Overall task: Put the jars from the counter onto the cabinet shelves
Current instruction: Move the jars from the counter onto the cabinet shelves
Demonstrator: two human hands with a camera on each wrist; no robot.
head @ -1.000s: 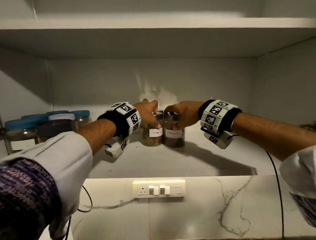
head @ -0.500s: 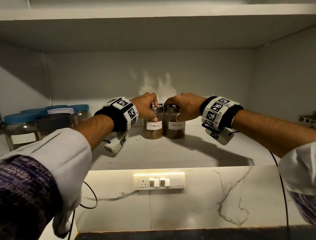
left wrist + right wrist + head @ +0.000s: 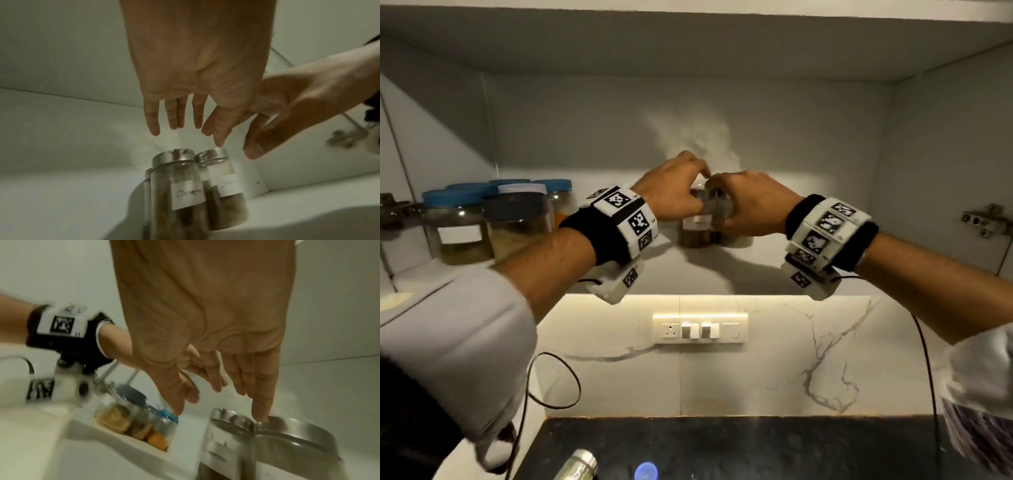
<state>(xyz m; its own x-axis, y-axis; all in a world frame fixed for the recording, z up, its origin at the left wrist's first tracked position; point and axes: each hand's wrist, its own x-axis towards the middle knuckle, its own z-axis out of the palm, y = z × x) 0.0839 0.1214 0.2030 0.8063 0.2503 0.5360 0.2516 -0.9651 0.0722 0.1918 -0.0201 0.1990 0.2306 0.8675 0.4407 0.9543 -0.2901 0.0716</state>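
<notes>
Both arms reach forward, wrists banded. The left hand (image 3: 197,68) hangs above the jars (image 3: 197,186), fingers straight and spread. The right hand (image 3: 205,313) hangs there too, one fingertip touching a lid (image 3: 292,426).

1. The person is wearing pale grey sleeves (image 3: 458,329) pushed up the forearms, with dark patterned fabric (image 3: 976,431) showing at the edges.
2. Black wristbands (image 3: 599,236) are carrying white blocks printed with black square markers (image 3: 825,222).
3. Thin black cables (image 3: 928,359) are trailing from white camera housings (image 3: 616,281) under each wrist.
</notes>
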